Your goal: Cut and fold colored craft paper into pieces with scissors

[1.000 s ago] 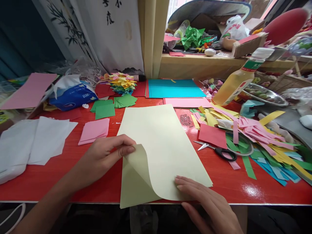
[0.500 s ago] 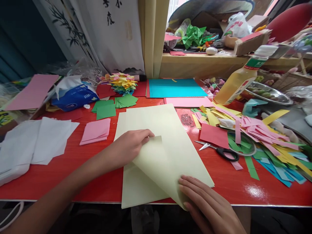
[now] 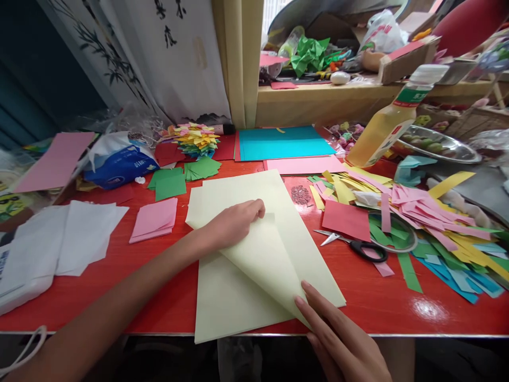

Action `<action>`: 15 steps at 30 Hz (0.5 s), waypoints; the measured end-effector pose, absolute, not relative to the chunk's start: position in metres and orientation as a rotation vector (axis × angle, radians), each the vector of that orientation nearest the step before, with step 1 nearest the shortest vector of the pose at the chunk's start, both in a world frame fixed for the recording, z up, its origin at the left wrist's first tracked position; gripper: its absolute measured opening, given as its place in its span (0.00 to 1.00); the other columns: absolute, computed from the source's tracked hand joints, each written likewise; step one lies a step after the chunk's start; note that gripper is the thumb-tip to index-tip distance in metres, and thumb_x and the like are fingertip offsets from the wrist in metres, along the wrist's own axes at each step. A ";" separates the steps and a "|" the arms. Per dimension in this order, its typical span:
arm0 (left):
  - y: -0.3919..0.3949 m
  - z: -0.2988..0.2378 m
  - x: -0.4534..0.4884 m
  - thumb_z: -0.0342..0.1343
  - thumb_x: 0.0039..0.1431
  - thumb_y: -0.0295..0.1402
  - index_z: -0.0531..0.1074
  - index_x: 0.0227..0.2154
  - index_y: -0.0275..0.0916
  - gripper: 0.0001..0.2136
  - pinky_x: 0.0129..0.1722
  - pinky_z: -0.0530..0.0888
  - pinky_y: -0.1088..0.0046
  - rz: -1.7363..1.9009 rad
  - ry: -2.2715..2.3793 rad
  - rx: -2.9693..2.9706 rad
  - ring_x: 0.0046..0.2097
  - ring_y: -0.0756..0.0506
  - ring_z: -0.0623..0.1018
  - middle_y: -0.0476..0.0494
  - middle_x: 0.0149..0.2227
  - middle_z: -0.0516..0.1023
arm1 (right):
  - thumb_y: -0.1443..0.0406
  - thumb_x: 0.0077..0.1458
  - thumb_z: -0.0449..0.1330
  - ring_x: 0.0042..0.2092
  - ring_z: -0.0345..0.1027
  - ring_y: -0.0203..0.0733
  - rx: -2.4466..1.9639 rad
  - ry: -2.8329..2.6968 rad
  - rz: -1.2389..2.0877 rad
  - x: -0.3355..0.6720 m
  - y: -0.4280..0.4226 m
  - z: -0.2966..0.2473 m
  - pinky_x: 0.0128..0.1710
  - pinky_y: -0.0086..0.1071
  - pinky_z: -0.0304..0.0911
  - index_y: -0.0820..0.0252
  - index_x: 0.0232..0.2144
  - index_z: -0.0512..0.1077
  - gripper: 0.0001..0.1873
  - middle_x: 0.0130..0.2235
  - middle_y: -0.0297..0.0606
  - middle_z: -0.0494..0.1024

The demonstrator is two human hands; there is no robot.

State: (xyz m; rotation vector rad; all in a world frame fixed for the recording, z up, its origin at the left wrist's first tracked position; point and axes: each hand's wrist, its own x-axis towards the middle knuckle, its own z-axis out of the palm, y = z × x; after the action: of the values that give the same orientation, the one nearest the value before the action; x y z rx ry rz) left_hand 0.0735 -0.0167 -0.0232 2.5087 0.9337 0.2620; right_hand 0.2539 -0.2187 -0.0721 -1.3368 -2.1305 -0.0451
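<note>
Pale cream sheets of paper (image 3: pixel 246 297) lie stacked at the table's front edge. The top sheet (image 3: pixel 264 260) is bent diagonally over itself, its lower left part turned up toward the right. My left hand (image 3: pixel 233 225) is closed on the turned-over corner, above the middle of the stack. At the lower right end of the bend, my right hand (image 3: pixel 344 339) rests with fingers stretched out and slightly apart, fingertips against the paper. Its thumb is partly hidden. Black-handled scissors (image 3: pixel 363 248) lie right of the stack, blades pointing left.
Pink squares (image 3: pixel 153 220) and green squares (image 3: pixel 170 183) lie left of the stack. Coloured paper strips (image 3: pixel 433 212) crowd the right side, with a bottle (image 3: pixel 382 130) behind them. Blue sheets (image 3: pixel 286 144) lie at the back. White tissues (image 3: pixel 89 236) are at far left.
My left hand has carried the sheet's corner to the right and slightly farther from me, widening the fold. My right hand's fingers have spread and shifted slightly along the bend. The camera view has shifted slightly.
</note>
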 end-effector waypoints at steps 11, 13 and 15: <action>0.000 -0.029 0.088 0.39 0.58 0.27 0.63 0.33 0.39 0.08 0.37 0.65 0.70 0.338 0.957 2.544 0.36 0.48 0.69 0.47 0.35 0.70 | 0.70 0.56 0.50 0.52 0.63 0.46 -1.355 -2.033 -0.167 0.251 -0.220 -0.070 0.47 0.31 0.66 0.66 0.53 0.64 0.21 0.52 0.49 0.68; 0.002 -0.029 0.089 0.40 0.59 0.30 0.64 0.33 0.39 0.08 0.38 0.65 0.70 0.338 0.945 2.535 0.37 0.47 0.70 0.47 0.37 0.70 | 0.69 0.56 0.51 0.53 0.62 0.46 -1.343 -2.091 -0.187 0.253 -0.217 -0.066 0.49 0.32 0.64 0.68 0.49 0.67 0.18 0.50 0.49 0.70; 0.003 -0.027 0.090 0.40 0.60 0.30 0.65 0.33 0.39 0.09 0.39 0.65 0.70 0.327 0.918 2.527 0.39 0.47 0.70 0.46 0.38 0.70 | 0.69 0.56 0.52 0.54 0.60 0.47 -1.327 -2.137 -0.198 0.255 -0.215 -0.065 0.50 0.33 0.63 0.69 0.47 0.69 0.16 0.49 0.49 0.71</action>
State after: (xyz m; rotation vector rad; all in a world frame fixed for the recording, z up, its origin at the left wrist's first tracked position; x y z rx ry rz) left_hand 0.0903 0.0026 -0.0274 2.5266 0.9177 0.3273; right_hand 0.2546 -0.2150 -0.0646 -1.3273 -2.1372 -0.1977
